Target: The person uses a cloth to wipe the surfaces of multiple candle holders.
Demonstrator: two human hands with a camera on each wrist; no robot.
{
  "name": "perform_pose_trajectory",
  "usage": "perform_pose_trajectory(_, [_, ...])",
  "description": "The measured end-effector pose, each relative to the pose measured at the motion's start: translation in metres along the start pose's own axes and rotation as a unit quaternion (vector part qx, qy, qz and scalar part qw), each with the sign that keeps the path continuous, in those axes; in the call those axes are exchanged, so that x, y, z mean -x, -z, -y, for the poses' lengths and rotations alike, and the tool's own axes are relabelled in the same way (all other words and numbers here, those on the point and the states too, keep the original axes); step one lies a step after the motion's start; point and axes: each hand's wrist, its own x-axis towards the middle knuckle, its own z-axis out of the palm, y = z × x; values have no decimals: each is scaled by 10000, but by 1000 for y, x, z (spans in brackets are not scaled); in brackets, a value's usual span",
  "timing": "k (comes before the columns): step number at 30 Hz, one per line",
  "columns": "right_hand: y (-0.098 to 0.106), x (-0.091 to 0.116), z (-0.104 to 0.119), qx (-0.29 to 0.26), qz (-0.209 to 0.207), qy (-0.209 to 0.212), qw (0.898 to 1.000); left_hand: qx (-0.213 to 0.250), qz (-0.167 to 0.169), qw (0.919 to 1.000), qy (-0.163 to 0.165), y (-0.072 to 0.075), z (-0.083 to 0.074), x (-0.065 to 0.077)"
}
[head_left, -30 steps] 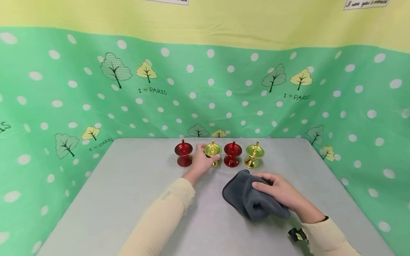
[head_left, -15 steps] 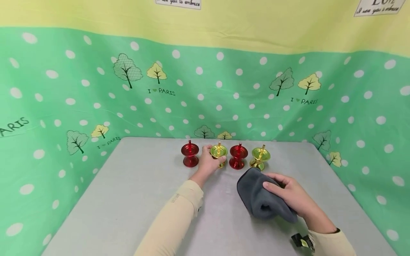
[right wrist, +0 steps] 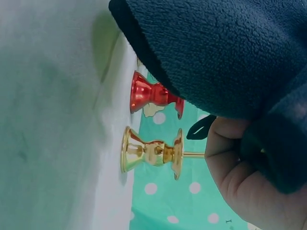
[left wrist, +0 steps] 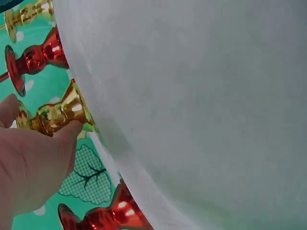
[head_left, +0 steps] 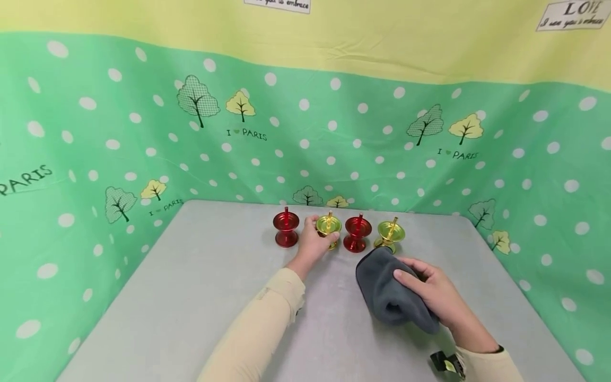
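A row of candle holders with spikes stands upright at the back of the table. My left hand [head_left: 312,248] grips the gold candle holder [head_left: 329,225], second from the left, with the thumb along its near side. In the left wrist view, the fingers hold this gold candle holder [left wrist: 50,117] at its cup and stem. My right hand [head_left: 444,297] holds a bunched dark grey cloth [head_left: 391,289] above the table. The cloth hangs just in front of the rightmost gold candle holder [head_left: 391,232] and hides part of its base in the head view.
A red candle holder [head_left: 286,237] stands left of my left hand. Another red one [head_left: 357,227] is between the two gold ones. The grey table [head_left: 191,297] meets a green dotted curtain [head_left: 305,124] behind. A black strap [head_left: 447,363] hangs at my right sleeve.
My right hand and the cloth have shifted slightly right, so the cloth now overlaps the rightmost gold candle holder's base. The head view has turned a little. My left hand keeps its grip.
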Motion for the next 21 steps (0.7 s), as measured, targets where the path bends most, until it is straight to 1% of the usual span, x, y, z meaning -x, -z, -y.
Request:
perform_pose_trajectory(3, [4,1,1,45,-65,-13,10000,-109,-10,9998,-141,2,-5,1])
perform_pose_trajectory(6, [9,1,2,85,-104,-10,9999,-252,41,9996,-146,5,-11,5])
perform_pose_trajectory(10, [12,1,2,38,-83,51,9999,-528,194,9984,-68,12,-17,17])
perform_pose_trajectory(13, [14,1,2,-20,-80,61,9999,-733,440,9963,-104,22,-17,31])
perform_pose_trajectory(16, [15,2,2,-44,-72,22,10000,-820,796,9930,-296,38,-12,45])
perform_pose_trajectory(18, [15,2,1,-49,-79,6,10000,-807,935,9911,-500,54,-6,56])
perform_pose_trajectory(20, [16,2,0,-38,-54,-18,10000,-734,809,9920,-627,73,0,64])
perform_pose_trajectory(21, [16,2,-1,-40,-28,-30,10000,-719,638,9932,-653,83,2,66])
